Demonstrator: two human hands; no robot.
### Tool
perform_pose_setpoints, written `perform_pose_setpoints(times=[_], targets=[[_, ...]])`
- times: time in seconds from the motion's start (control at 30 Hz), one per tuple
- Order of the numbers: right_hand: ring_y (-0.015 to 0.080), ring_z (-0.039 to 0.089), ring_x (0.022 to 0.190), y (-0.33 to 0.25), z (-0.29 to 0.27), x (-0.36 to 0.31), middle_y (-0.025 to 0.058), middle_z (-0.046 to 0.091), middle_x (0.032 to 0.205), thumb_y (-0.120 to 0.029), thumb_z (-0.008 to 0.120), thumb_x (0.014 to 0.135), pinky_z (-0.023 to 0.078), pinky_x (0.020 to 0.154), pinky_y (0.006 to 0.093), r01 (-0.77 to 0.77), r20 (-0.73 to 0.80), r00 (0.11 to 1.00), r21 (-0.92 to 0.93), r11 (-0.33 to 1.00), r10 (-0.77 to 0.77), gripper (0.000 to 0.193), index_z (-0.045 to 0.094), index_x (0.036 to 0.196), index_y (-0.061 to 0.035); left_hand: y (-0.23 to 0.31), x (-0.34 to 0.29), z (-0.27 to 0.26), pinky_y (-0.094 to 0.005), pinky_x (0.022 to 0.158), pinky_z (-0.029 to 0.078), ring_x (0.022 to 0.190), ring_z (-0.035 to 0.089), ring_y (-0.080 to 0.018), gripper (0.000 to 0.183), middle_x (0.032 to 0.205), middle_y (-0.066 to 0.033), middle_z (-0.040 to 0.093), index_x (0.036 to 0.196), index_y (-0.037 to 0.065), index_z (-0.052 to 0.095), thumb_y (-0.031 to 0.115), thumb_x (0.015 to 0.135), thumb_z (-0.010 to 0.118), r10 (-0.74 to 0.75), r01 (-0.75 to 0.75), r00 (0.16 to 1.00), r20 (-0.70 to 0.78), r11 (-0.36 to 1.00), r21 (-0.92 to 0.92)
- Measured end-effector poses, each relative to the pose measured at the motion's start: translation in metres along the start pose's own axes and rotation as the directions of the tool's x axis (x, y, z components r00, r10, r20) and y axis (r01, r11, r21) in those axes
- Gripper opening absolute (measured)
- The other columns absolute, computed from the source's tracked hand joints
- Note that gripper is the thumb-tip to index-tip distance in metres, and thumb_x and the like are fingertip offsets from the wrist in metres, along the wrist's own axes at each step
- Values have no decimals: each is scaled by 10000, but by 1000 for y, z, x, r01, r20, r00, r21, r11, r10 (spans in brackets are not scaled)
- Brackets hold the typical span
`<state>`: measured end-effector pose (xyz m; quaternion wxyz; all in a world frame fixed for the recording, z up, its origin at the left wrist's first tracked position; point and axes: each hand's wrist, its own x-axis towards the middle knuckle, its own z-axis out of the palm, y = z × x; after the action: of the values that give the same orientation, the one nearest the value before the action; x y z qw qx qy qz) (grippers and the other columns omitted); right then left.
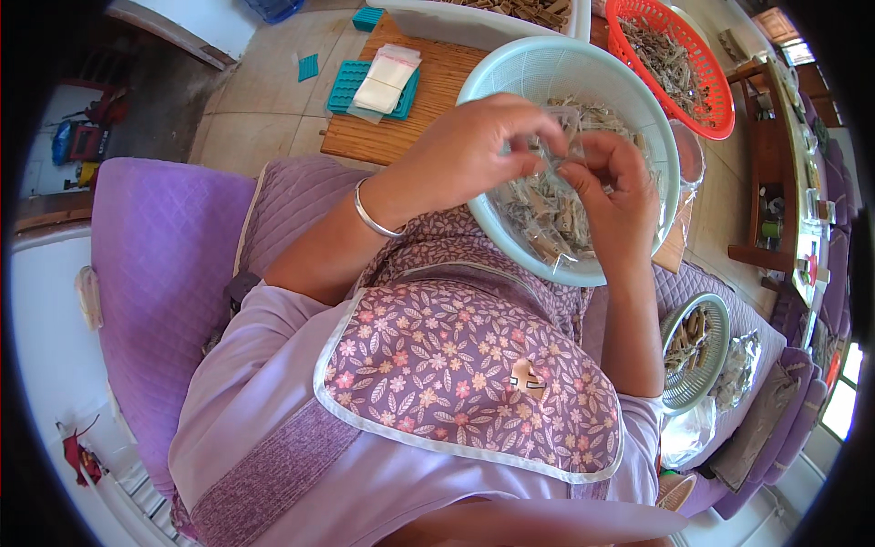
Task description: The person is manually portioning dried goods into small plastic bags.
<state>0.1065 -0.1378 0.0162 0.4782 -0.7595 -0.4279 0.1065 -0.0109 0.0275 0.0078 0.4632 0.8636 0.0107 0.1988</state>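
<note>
My left hand (474,146) and my right hand (615,187) meet over a pale blue mesh basket (538,68) on my lap. Between them they pinch a small clear plastic bag (558,150) that holds a few pale stick-like pieces. The basket is filled with several such filled bags and dried brownish sticks (547,219). A silver bangle (372,214) circles my left wrist. My fingers hide most of the bag's opening.
A wooden board (428,100) ahead carries teal trays (351,82) and a stack of flat clear bags (387,77). An orange basket (720,114) of dried sticks stands at the back right. A smaller mesh basket (697,351) sits on the purple sofa (155,264) at my right.
</note>
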Motion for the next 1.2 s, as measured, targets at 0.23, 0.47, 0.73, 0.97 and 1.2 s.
perform_pose_setpoints(times=[0.23,0.47,0.73,0.97,1.2], targets=[[134,655,737,-10,4,13,72,674,778,30,718,775,516,688,272,6,12,1000,87,996,-7,419,534,1144,-43,-1,0,-8,-240,715,511,785,590,-85,352,1029,-17,651,1140,66,624,0,801,693,-61,41,992,-106,983,-179],[130,647,732,-10,8,12,70,675,779,32,731,763,506,689,266,25,2,1000,104,994,-26,474,513,1176,-47,-3,-3,-10,-248,726,512,779,594,-90,340,1053,-33,655,1132,56,625,0,803,689,-139,116,986,-87,967,-228],[185,649,702,-18,8,13,64,664,765,-26,773,724,526,648,321,149,37,989,-172,974,-145,525,555,1199,-74,-11,-2,-14,-270,700,509,767,609,-115,290,1025,-30,669,1073,75,643,26,793,700,-66,52,994,-89,988,-148],[180,651,702,-16,9,16,61,667,770,-33,776,723,527,661,310,126,21,992,-145,981,-124,541,554,1215,-74,-10,-2,-19,-293,697,506,743,606,-146,264,981,-42,665,1029,84,652,35,776,712,-24,24,1000,4,999,33],[166,658,747,1,14,38,93,694,871,-7,713,781,522,686,291,30,-31,999,198,980,-25,438,564,1190,-53,-14,-3,-20,-256,762,497,821,605,-94,191,929,-12,651,1005,45,638,47,821,692,-173,172,985,10,968,-184]])
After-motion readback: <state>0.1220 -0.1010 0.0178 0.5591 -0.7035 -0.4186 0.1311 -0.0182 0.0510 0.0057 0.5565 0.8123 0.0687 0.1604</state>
